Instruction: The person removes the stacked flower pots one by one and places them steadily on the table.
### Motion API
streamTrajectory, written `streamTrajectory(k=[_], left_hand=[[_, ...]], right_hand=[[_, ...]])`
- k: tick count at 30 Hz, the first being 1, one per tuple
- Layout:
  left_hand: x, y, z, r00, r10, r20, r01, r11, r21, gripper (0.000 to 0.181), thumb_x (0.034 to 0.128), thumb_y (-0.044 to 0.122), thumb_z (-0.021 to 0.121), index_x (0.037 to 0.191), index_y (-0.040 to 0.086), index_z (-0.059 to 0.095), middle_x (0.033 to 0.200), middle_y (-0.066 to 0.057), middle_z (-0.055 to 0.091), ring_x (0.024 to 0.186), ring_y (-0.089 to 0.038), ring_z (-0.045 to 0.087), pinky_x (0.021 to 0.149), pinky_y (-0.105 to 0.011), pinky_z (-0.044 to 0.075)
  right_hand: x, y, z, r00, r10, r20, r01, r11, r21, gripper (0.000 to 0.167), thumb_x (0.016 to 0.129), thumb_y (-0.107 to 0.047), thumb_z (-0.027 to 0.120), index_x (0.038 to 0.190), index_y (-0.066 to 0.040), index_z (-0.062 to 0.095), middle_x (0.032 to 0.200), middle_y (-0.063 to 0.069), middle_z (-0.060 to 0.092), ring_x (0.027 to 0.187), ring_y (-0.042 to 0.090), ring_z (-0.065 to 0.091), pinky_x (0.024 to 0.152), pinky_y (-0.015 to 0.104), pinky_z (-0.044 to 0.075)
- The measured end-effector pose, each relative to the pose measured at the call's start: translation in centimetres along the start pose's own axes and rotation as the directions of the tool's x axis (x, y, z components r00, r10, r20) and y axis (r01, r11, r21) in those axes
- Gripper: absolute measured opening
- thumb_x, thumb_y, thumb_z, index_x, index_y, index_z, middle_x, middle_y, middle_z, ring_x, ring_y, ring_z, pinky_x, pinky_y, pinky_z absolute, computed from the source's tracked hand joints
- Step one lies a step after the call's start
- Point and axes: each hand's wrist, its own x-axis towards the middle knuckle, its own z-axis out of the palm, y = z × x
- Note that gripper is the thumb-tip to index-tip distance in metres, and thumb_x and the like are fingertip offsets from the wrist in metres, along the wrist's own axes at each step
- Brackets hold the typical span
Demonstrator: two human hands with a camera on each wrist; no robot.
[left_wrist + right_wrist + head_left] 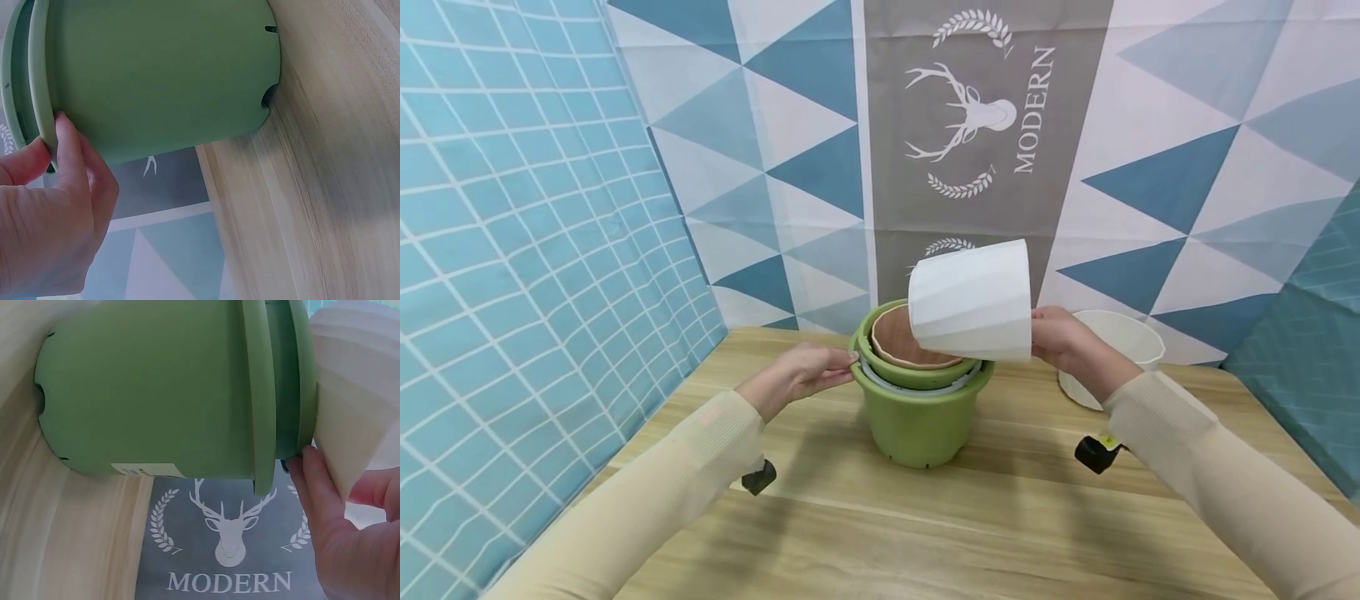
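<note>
A green flower pot (917, 429) stands upright on the table with other pots nested in it: a pale grey rim, another green pot (917, 377) and a pinkish-brown pot (901, 333) innermost. My left hand (805, 372) pinches the outer green rim at its left side, thumb and fingers on either face of it in the left wrist view. Tipped on its side over the stack is a white faceted pot (973, 302), which my right hand (1066, 337) grips by its edge. In the right wrist view, fingertips of that hand (350, 544) touch the upper green rim.
Behind my right forearm, another white pot (1120, 335) stands at the back right of the wooden table (880, 533). Patterned cloth (805, 167) hangs behind, and a blue tiled sheet (527, 233) rises at the left.
</note>
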Motion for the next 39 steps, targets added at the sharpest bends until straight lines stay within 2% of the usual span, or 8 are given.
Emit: streamTrajectory(k=[5, 9, 12, 18, 22, 27, 35, 39], left_hand=[[0.2, 0.1, 0.0, 1.000, -0.003, -0.001, 0.003, 1.000, -0.002, 0.041, 0.0968, 0.000, 0.051, 0.135, -0.012, 0.042, 0.100, -0.007, 0.058, 0.078, -0.008, 0.064, 0.075, -0.012, 0.060], [0.1, -0.1, 0.1, 1.000, 0.011, -0.019, -0.011, 1.000, -0.001, 0.041, 0.0960, -0.002, 0.051, 0.134, -0.013, 0.043, 0.104, -0.010, 0.057, 0.077, -0.008, 0.064, 0.075, -0.012, 0.060], [0.2, -0.3, 0.4, 0.999, 0.032, -0.028, -0.031, 0.999, 0.023, 0.040, 0.0958, -0.001, 0.052, 0.133, -0.015, 0.044, 0.109, -0.012, 0.058, 0.077, -0.006, 0.065, 0.079, -0.014, 0.061], [0.3, -0.6, 0.4, 0.998, 0.062, -0.026, -0.060, 0.997, 0.053, 0.040, 0.0961, 0.000, 0.051, 0.132, -0.016, 0.044, 0.106, -0.010, 0.060, 0.076, -0.004, 0.065, 0.081, -0.014, 0.060], [0.4, -0.4, -0.1, 0.998, 0.059, -0.007, -0.059, 0.998, 0.030, 0.040, 0.0959, -0.002, 0.050, 0.132, -0.017, 0.043, 0.096, -0.007, 0.061, 0.074, -0.004, 0.066, 0.078, -0.013, 0.061], [0.5, 0.0, -0.3, 0.998, 0.063, 0.020, -0.063, 0.998, 0.023, 0.042, 0.0953, -0.003, 0.051, 0.133, -0.018, 0.041, 0.097, -0.008, 0.061, 0.074, -0.005, 0.067, 0.080, -0.014, 0.061], [0.8, 0.6, -0.8, 0.999, 0.051, 0.017, -0.052, 0.997, 0.051, 0.044, 0.0961, -0.001, 0.051, 0.136, -0.016, 0.039, 0.108, -0.011, 0.056, 0.075, -0.004, 0.066, 0.079, -0.013, 0.060], [1.0, 0.3, -1.2, 0.999, 0.035, 0.030, -0.037, 0.997, 0.065, 0.045, 0.0962, -0.001, 0.050, 0.137, -0.015, 0.037, 0.115, -0.013, 0.054, 0.076, -0.004, 0.065, 0.081, -0.013, 0.060]], right_hand=[[0.0, 0.6, -0.2, 1.000, 0.002, 0.020, -0.003, 0.999, 0.039, 0.034, 0.103, -0.009, 0.035, 0.130, 0.012, 0.042, 0.088, -0.015, 0.058, 0.083, -0.004, 0.056, 0.074, 0.010, 0.055], [-0.2, 1.0, -0.6, 0.999, -0.002, 0.046, -0.004, 0.992, 0.123, 0.023, 0.103, -0.007, 0.035, 0.112, -0.005, 0.057, 0.088, -0.014, 0.059, 0.083, -0.004, 0.056, 0.074, 0.011, 0.055], [-0.4, 1.4, -1.1, 0.997, -0.004, 0.077, -0.008, 0.988, 0.155, 0.022, 0.101, -0.005, 0.040, 0.099, -0.015, 0.059, 0.089, -0.014, 0.059, 0.085, -0.003, 0.056, 0.074, 0.012, 0.055], [-0.8, 1.6, -1.8, 0.994, 0.021, 0.103, -0.038, 0.986, 0.162, 0.019, 0.100, -0.005, 0.044, 0.119, -0.005, 0.047, 0.095, -0.013, 0.060, 0.088, -0.002, 0.059, 0.079, 0.012, 0.057], [-1.2, 1.8, -2.2, 0.995, 0.029, 0.098, -0.048, 0.978, 0.201, 0.016, 0.100, -0.004, 0.043, 0.106, -0.013, 0.054, 0.095, -0.011, 0.059, 0.087, -0.001, 0.059, 0.078, 0.012, 0.057], [-1.8, 1.9, -2.9, 0.997, 0.013, 0.077, -0.031, 0.971, 0.237, 0.026, 0.100, -0.004, 0.043, 0.093, -0.023, 0.059, 0.094, -0.011, 0.058, 0.086, 0.000, 0.058, 0.077, 0.012, 0.057], [-2.5, 2.3, -3.8, 0.998, 0.027, 0.050, -0.044, 0.926, 0.375, 0.033, 0.101, -0.006, 0.040, 0.088, -0.023, 0.065, 0.091, -0.010, 0.062, 0.084, 0.000, 0.059, 0.074, 0.012, 0.057], [-2.8, 3.0, -4.2, 0.998, 0.045, 0.040, -0.057, 0.924, 0.378, 0.028, 0.101, -0.007, 0.042, 0.091, -0.021, 0.064, 0.091, -0.008, 0.061, 0.084, 0.001, 0.059, 0.072, 0.013, 0.057]])
